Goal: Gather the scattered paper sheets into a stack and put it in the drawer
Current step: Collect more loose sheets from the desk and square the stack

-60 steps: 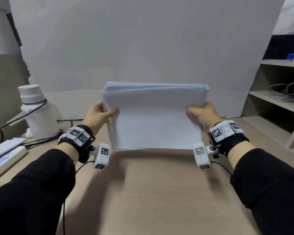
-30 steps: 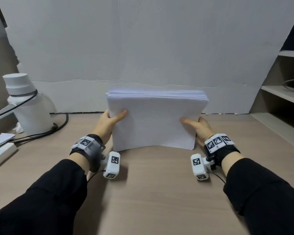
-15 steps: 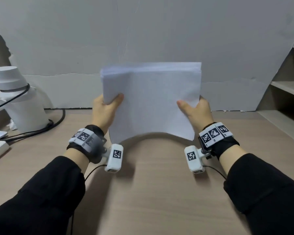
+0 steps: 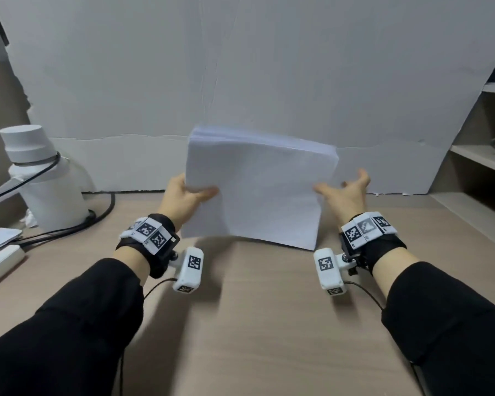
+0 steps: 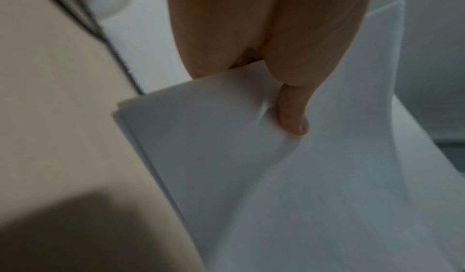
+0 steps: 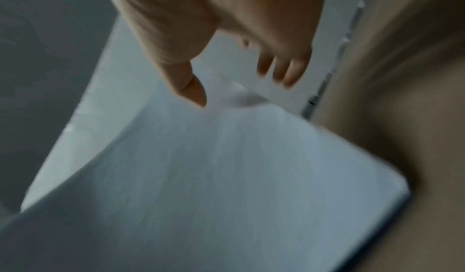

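one paper stack (image 4: 257, 192), left hand (image 4: 183, 200) pinching

The paper stack (image 4: 257, 190) is a thick sheaf of plain white sheets with squared edges, standing nearly upright and leaning a little away from the viewer, its broad face toward the camera. Its top edge tilts, higher at the left than at the right. The lower right corner sits at or just above the desk (image 4: 263, 324), toward the desk's back edge; whether it touches cannot be told. The face bows slightly near its left edge.
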`<state>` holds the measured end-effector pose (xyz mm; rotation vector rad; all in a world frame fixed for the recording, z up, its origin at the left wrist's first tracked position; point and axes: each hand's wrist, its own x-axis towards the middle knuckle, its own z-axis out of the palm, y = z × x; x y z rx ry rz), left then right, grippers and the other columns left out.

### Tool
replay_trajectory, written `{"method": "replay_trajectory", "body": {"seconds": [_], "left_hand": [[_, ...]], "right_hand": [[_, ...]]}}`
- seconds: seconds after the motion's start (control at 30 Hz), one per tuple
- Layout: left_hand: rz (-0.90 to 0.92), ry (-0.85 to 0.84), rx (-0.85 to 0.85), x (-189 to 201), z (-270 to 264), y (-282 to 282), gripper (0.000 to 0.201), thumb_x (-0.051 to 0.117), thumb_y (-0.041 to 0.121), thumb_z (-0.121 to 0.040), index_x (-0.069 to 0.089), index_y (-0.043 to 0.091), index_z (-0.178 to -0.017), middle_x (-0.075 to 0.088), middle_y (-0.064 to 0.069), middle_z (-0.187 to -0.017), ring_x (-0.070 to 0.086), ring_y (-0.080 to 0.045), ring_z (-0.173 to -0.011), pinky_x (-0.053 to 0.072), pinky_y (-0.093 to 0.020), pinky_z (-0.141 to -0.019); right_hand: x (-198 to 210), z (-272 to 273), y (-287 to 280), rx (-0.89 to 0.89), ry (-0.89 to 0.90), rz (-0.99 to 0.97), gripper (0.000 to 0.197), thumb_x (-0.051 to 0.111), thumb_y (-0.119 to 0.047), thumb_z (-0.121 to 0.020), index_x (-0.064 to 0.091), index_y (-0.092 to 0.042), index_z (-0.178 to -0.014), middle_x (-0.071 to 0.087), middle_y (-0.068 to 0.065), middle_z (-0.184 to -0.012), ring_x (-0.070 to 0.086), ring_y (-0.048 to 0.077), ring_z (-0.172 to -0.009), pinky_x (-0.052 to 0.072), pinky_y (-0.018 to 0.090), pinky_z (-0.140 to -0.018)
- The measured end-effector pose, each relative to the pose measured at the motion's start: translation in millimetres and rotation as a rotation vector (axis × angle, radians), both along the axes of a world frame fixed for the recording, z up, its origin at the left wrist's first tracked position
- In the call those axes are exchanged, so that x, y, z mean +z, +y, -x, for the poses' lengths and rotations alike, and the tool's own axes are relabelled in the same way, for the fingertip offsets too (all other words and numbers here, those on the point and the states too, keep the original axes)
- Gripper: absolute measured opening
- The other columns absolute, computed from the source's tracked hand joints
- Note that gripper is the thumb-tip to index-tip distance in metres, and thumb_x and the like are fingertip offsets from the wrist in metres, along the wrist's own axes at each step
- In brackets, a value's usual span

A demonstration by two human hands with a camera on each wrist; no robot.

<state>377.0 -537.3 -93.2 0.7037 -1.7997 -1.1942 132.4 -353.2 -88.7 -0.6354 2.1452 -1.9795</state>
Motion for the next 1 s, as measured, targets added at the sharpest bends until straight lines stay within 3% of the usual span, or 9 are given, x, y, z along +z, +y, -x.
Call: {"method": "replay_trajectory", "body": {"seconds": [0.1,0.17,0.37,0.47,0.6,0.7,0.8,0.87,1.0], "left_hand": [[0.307,-0.146,-0.031,48,0,3,0.015,0.078,0.006,-0.085,0.070,0.002,-0.098,0.071,-0.005,-0.086,0.064,-0.013,-0.073,0.055,-0.029,-0.067],[0.533,-0.293,-0.036,83,3,10,0.013,0.078,0.009,-0.084,0.069,0.005,-0.093,0.068,-0.007,-0.085,0.061,-0.018,-0.077,0.050,-0.032,-0.069],[0.770,-0.478,0.023,158,3,43,0.022,0.080,0.019,-0.076,0.064,0.005,-0.082,0.064,-0.011,-0.078,0.062,-0.032,-0.081,0.046,-0.035,-0.073],[0.841,-0.439,0.239,164,7,45,0.033,0.084,0.036,-0.071,0.065,0.020,-0.093,0.062,0.000,-0.083,0.057,-0.029,-0.092,0.034,-0.050,-0.107],[0.737,-0.217,0.650,140,4,41,0.111,0.085,0.056,-0.064,0.029,0.027,-0.155,0.033,-0.008,-0.155,0.029,-0.031,-0.144,0.011,-0.055,-0.121],[0.218,0.020,0.349,88,-6,29,0.141,0.090,0.064,-0.056,0.010,0.017,-0.161,0.024,-0.011,-0.164,0.026,-0.029,-0.150,0.015,-0.052,-0.124],[-0.114,0.212,-0.229,39,-8,37,0.096,0.093,0.046,-0.066,0.050,0.008,-0.143,0.065,-0.009,-0.136,0.064,-0.026,-0.123,0.051,-0.049,-0.104],[-0.127,0.242,-0.242,29,-4,44,0.052,0.084,0.026,-0.078,0.067,0.010,-0.125,0.073,-0.008,-0.121,0.070,-0.026,-0.112,0.055,-0.047,-0.099],[-0.036,0.230,-0.194,46,1,46,0.047,0.086,0.022,-0.078,0.070,0.006,-0.119,0.076,-0.007,-0.112,0.073,-0.025,-0.103,0.059,-0.039,-0.089]], "right_hand": [[46,-12,11,-0.004,0.578,-0.178,0.128,0.086,-0.041,-0.063,-0.001,-0.025,-0.155,0.015,0.008,-0.158,0.012,0.025,-0.146,0.015,0.041,-0.118],[75,-25,7,0.133,0.788,-0.281,0.131,0.086,-0.049,-0.059,0.000,-0.029,-0.155,0.022,0.005,-0.157,0.017,0.024,-0.144,0.017,0.043,-0.117],[99,-43,4,0.476,0.619,-0.105,0.027,0.075,-0.009,-0.077,0.063,-0.021,-0.098,0.070,-0.005,-0.091,0.066,0.013,-0.084,0.052,0.029,-0.076],[86,-52,3,0.440,0.483,0.094,0.022,0.072,0.000,-0.079,0.064,-0.018,-0.088,0.070,-0.006,-0.082,0.065,0.004,-0.069,0.053,0.018,-0.066],[69,-52,1,0.315,0.386,0.212,0.018,0.075,-0.004,-0.081,0.066,-0.012,-0.094,0.072,0.005,-0.090,0.068,0.017,-0.079,0.057,0.030,-0.077],[55,-44,6,0.324,0.266,0.207,0.021,0.079,-0.007,-0.079,0.067,-0.016,-0.094,0.074,0.009,-0.098,0.071,0.023,-0.089,0.058,0.043,-0.086],[36,-44,10,0.399,0.202,0.138,0.036,0.085,-0.019,-0.067,0.070,-0.012,-0.098,0.075,0.010,-0.100,0.072,0.027,-0.093,0.056,0.050,-0.089],[28,-45,11,0.459,0.117,0.124,0.057,0.085,-0.027,-0.056,0.069,-0.006,-0.106,0.075,0.013,-0.101,0.072,0.032,-0.093,0.055,0.055,-0.089],[34,-40,11,0.465,0.059,0.182,0.079,0.088,-0.027,-0.050,0.059,-0.007,-0.121,0.073,0.013,-0.108,0.071,0.030,-0.098,0.057,0.047,-0.088]]}}
